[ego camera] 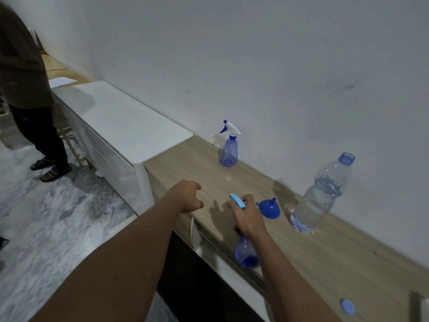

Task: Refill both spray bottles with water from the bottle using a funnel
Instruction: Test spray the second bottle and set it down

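My right hand (247, 219) grips the neck of a blue spray bottle (245, 252) with a light blue head, held above the front edge of the wooden counter (325, 256). My left hand (189, 196) hovers over the counter to its left, fingers loosely curled and holding nothing. A second blue spray bottle (229, 149) with a white and blue head stands by the wall. A blue funnel (269, 207) lies on its side just right of my right hand. The clear water bottle (321, 194), uncapped and about half full, stands further right. Its blue cap (347, 306) lies near the front right.
A white cabinet (120, 122) adjoins the counter on the left. Another person (30, 89) stands at the far left on the marbled floor. The wall runs close behind the counter.
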`<state>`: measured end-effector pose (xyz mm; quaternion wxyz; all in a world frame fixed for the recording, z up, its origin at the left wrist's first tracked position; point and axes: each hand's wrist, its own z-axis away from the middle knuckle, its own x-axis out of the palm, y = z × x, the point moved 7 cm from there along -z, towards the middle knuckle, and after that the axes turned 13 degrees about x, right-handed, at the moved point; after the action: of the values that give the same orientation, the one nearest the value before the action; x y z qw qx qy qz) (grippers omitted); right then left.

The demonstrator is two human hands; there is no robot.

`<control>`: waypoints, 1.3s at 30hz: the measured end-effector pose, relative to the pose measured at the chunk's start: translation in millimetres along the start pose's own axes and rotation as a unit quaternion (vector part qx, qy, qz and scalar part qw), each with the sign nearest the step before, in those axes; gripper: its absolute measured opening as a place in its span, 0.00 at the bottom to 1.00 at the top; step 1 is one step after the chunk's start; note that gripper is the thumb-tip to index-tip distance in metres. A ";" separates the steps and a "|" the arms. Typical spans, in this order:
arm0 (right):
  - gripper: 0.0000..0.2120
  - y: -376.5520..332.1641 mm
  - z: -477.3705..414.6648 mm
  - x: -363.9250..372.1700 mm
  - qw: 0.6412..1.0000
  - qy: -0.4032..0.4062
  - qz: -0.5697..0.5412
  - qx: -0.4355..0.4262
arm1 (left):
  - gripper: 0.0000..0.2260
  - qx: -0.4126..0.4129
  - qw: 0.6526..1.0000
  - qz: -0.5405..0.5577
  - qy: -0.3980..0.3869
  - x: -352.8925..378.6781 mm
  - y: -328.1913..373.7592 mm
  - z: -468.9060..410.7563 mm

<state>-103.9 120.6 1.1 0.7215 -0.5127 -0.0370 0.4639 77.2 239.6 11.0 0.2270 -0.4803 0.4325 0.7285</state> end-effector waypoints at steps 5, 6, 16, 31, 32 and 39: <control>0.11 -22.0 4.5 -14.2 0.995 0.005 -0.078 -0.054 | 0.35 -0.016 0.992 0.105 -0.069 18.6 28.5 6.1; 0.09 -29.2 5.0 -17.9 0.993 0.015 -0.080 -0.080 | 0.35 -0.018 0.987 0.130 -0.092 24.1 36.6 7.8; 0.05 -83.4 14.3 -44.6 0.974 0.055 -0.048 -0.214 | 0.33 0.055 0.958 0.281 -0.011 22.3 73.0 9.8; 0.13 -122.3 -91.0 -62.1 0.971 0.183 -0.009 -0.152 | 0.27 0.149 0.946 0.289 0.000 17.8 55.4 -124.3; 0.14 -122.7 -102.8 -61.4 0.972 0.188 -0.003 -0.143 | 0.26 0.152 0.941 0.302 -0.011 20.1 54.1 -138.6; 0.13 -117.2 -188.0 -62.6 0.972 0.218 0.020 -0.083 | 0.10 0.227 0.931 0.284 0.026 21.2 60.4 -218.8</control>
<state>34.1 -61.5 29.6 0.6580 -0.6601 0.0931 0.3502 133.1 20.7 -19.1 0.1024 -0.2920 0.7106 0.6319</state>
